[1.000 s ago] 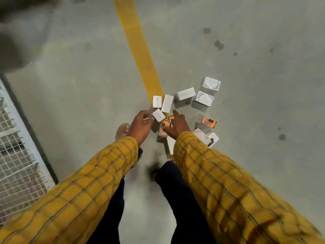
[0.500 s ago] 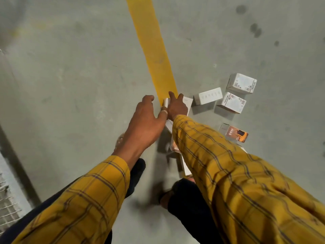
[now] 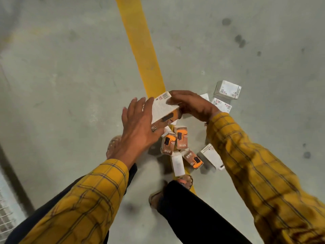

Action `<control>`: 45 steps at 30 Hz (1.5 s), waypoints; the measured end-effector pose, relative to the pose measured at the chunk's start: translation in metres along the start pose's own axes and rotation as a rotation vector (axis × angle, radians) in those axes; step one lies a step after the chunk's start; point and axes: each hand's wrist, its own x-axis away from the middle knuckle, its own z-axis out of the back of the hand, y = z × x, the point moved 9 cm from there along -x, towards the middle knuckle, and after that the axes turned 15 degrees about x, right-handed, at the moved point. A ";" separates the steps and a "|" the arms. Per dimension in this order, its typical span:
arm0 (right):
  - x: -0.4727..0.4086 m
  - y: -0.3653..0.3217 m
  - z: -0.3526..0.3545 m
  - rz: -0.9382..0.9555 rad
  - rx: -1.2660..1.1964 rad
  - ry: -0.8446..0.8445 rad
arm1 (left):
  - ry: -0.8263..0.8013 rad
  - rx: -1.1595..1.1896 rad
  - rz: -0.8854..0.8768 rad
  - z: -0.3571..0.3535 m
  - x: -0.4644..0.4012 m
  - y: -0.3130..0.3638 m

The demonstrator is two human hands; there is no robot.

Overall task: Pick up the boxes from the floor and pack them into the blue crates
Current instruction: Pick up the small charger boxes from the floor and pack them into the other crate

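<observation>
The left hand (image 3: pixel 139 131) lies flat with straight fingers against the left side of a white box (image 3: pixel 162 109) bearing small barcode labels too fine to read. The right hand (image 3: pixel 191 105) curls its fingers over that box's far end, holding it above the floor (image 3: pixel 70 85). Below, three orange boxes (image 3: pixel 181 140) printed "65W" lie among white ones beside a yellow line (image 3: pixel 140 41). Further right sit two labelled white boxes (image 3: pixel 227 89).

Orange "65W" boxes on floor: three (image 3: pixel 168 144) (image 3: pixel 181 138) (image 3: pixel 193 159), cluster at 6 o'clock. White boxes on floor: at least four (image 3: pixel 227 89) (image 3: pixel 221 104) (image 3: pixel 211 156) (image 3: pixel 178 162). Box held up between hands: one (image 3: pixel 164 108). Hands: two (image 3: pixel 140 127) (image 3: pixel 193 104).
</observation>
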 end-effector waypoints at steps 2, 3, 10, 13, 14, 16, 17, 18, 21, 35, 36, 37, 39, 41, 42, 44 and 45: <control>0.006 -0.001 -0.003 -0.005 -0.019 -0.077 | 0.005 0.033 0.019 0.000 0.000 0.003; 0.003 0.003 -0.005 -0.013 -0.051 -0.095 | 0.014 0.060 0.054 0.001 0.001 0.002; -0.079 0.103 -0.049 -0.299 0.518 0.044 | 0.199 0.638 0.609 0.012 0.008 -0.056; -0.100 0.126 -0.095 -0.324 0.925 0.092 | 0.236 0.749 0.644 0.016 0.002 -0.069; -0.103 0.128 -0.107 -0.316 0.992 0.132 | 0.227 0.725 0.615 0.018 -0.001 -0.071; -0.107 0.129 -0.118 -0.303 1.083 0.253 | 0.224 0.697 0.574 0.022 -0.004 -0.075; -0.108 0.130 -0.118 -0.299 1.090 0.304 | 0.224 0.695 0.562 0.024 -0.005 -0.076; -0.109 0.131 -0.117 -0.295 1.057 0.344 | 0.222 0.693 0.558 0.024 -0.006 -0.077; -0.098 0.126 -0.100 -0.284 0.620 0.394 | 0.231 0.726 0.559 0.025 -0.005 -0.080; 0.144 -0.025 -0.030 0.042 -0.283 -0.230 | -0.070 1.405 0.536 0.040 0.085 -0.013; 0.163 -0.047 -0.034 0.099 -0.288 -0.306 | -0.183 1.416 0.530 0.047 0.095 0.002; 0.181 -0.070 -0.037 0.155 -0.310 -0.363 | -0.272 1.426 0.534 0.057 0.106 0.016; 0.212 -0.109 -0.037 0.237 -0.322 -0.366 | -0.388 1.443 0.538 0.080 0.129 0.043; 0.238 -0.141 -0.033 0.272 -0.347 -0.275 | -0.440 1.468 0.505 0.108 0.151 0.069; 0.251 -0.156 -0.029 0.285 -0.367 -0.203 | -0.450 1.496 0.475 0.123 0.161 0.081; 0.278 -0.186 -0.021 0.316 -0.420 -0.031 | -0.413 1.585 0.431 0.153 0.182 0.103; 0.293 -0.202 -0.019 0.325 -0.439 0.034 | -0.377 1.638 0.415 0.166 0.192 0.113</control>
